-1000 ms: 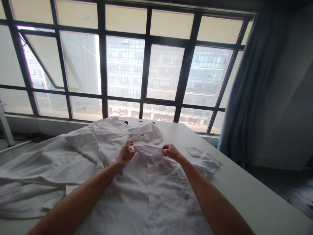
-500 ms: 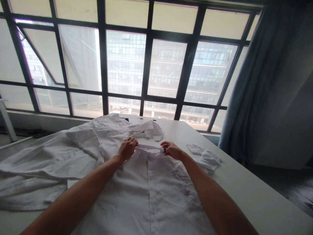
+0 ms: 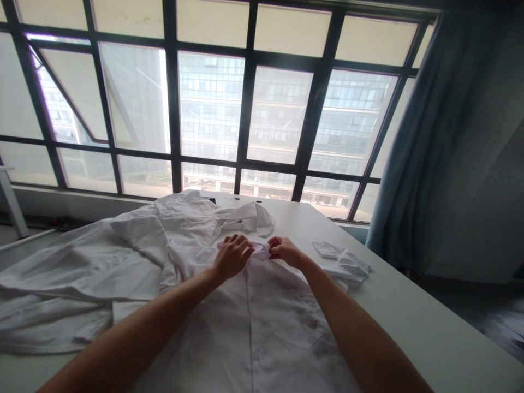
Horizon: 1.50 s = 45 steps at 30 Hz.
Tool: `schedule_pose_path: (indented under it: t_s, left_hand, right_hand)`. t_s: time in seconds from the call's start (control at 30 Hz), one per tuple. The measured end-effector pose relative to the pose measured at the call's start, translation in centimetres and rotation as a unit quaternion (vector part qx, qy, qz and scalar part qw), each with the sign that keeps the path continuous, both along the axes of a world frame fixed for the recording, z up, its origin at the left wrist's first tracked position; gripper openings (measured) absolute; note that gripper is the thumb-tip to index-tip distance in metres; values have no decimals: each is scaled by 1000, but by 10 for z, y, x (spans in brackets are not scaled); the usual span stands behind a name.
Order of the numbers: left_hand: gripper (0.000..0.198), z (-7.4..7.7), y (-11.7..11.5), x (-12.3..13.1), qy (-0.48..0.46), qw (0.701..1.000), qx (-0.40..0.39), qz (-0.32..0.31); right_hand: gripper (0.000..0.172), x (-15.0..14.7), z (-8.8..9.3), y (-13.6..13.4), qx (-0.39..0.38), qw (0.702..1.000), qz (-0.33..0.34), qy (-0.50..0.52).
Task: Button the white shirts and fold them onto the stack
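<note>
A white button-up shirt [image 3: 278, 322] lies front side up before me, its button strip running down the middle and its collar at the far end. My right hand [image 3: 284, 251] pinches the right part of the collar [image 3: 259, 250]. Over the collar's left part rests my left hand [image 3: 234, 255], fingers bent and pressed on the cloth; thumb and fingertips meet the fabric near the collar's middle. The left collar end is partly hidden beneath that hand. One shirt sleeve [image 3: 350, 267] reaches out at the right, its cuff lying on the table.
More white garments [image 3: 98, 262] lie crumpled along the left and far side of the white table [image 3: 413, 311]. A small dark object [image 3: 210, 200] sits at the far edge. Beyond are a framed window [image 3: 210, 103] and a blue-grey curtain [image 3: 426, 142].
My left hand has moved right along the collar, from its left end toward the middle. The right hand has shifted only slightly and keeps its pinch.
</note>
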<state>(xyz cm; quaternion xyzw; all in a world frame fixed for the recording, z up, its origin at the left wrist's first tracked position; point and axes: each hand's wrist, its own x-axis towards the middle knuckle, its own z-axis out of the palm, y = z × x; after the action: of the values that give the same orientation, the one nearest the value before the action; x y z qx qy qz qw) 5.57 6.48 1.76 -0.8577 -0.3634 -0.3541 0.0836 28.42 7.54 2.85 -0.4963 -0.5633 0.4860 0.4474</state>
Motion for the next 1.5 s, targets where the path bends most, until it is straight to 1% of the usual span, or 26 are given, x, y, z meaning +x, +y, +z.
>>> schedule_pose_path:
  t_s: [0.07, 0.13, 0.2, 0.27, 0.37, 0.47, 0.53, 0.6, 0.63, 0.7, 0.83, 0.9, 0.97, 1.03, 1.07, 1.13, 1.17, 1.2, 1.23, 1.3, 1.37, 1.43, 1.5]
  left_hand:
    - [31, -5, -7, 10, 9, 999, -20, -31]
    - [31, -11, -10, 15, 15, 998, -30, -45]
    - [29, -15, -10, 15, 19, 998, -36, -56]
    - [28, -16, -10, 14, 11, 996, -51, -72]
    - [35, -14, -13, 12, -19, 991, -98, -94]
    - [43, -11, -16, 13, -36, 984, -152, -82]
    - [35, -11, -17, 14, -32, 984, -164, -59]
    - [21, -12, -16, 14, -31, 986, -160, -33]
    - [18, -13, -16, 15, -31, 987, -156, -23]
    - [26, -15, -14, 15, -32, 988, -151, -10]
    - [39, -18, -14, 15, -29, 990, -138, -15]
    - [38, -18, -14, 16, -42, 991, -128, -19]
    - [28, -18, -12, 16, -58, 991, -121, -17]
    - [16, -20, -9, 16, -64, 991, -114, -19]
    - [13, -21, -8, 15, -66, 992, -109, -21]
    - [11, -23, -4, 15, -66, 993, -97, -29]
    - [12, -25, -3, 15, -66, 993, -91, -35]
    - [13, -26, -2, 15, -66, 993, -84, -44]
    - [14, -28, -2, 15, -67, 993, -75, -55]
    - [16, -29, -2, 15, -67, 994, -51, -74]
    - [17, -27, -2, 14, -61, 995, -21, -80]
    - [17, -21, 0, 9, -48, 996, 10, -71]
    - [19, -14, 7, -1, -47, 997, 35, -41]
  right_hand:
    - [33, -2, 2, -1, -7, 999, 8, 49]
    - [37, -5, 4, -2, -13, 998, 8, 68]
    - [38, -8, 4, -1, -20, 997, -6, 77]
    - [37, -11, 3, 1, -35, 996, -32, 81]
    - [38, -16, 1, 4, -62, 992, -60, 88]
    - [44, -21, 1, 4, -70, 991, -56, 99]
    - [47, -23, 3, 1, -73, 990, -38, 114]
    - [51, -24, 5, -2, -76, 988, -21, 133]
    - [53, -24, 7, -3, -77, 987, -12, 141]
    - [56, -23, 9, -4, -71, 985, 5, 156]
    - [61, -18, 9, -4, -44, 984, 29, 171]
    - [62, -17, 7, -3, -33, 984, 41, 168]
    - [63, -17, 5, -3, -26, 986, 52, 155]
    - [59, -20, 4, -2, -17, 992, 42, 116]
    - [54, -21, 4, -2, -11, 996, 24, 83]
    - [35, -26, 6, -2, 14, 999, -30, -5]
    - [26, -28, 8, -3, 39, 996, -53, -57]
    - [21, -30, 10, -3, 72, 989, -65, -111]
    - [23, -32, 12, -5, 111, 978, -65, -167]
    - [25, -36, 16, -8, 187, 941, -52, -277]
    - [18, -38, 19, -13, 234, 900, -66, -363]
    - [14, -37, 21, -16, 260, 865, -101, -417]
    - [15, -33, 23, -18, 279, 844, -116, -443]
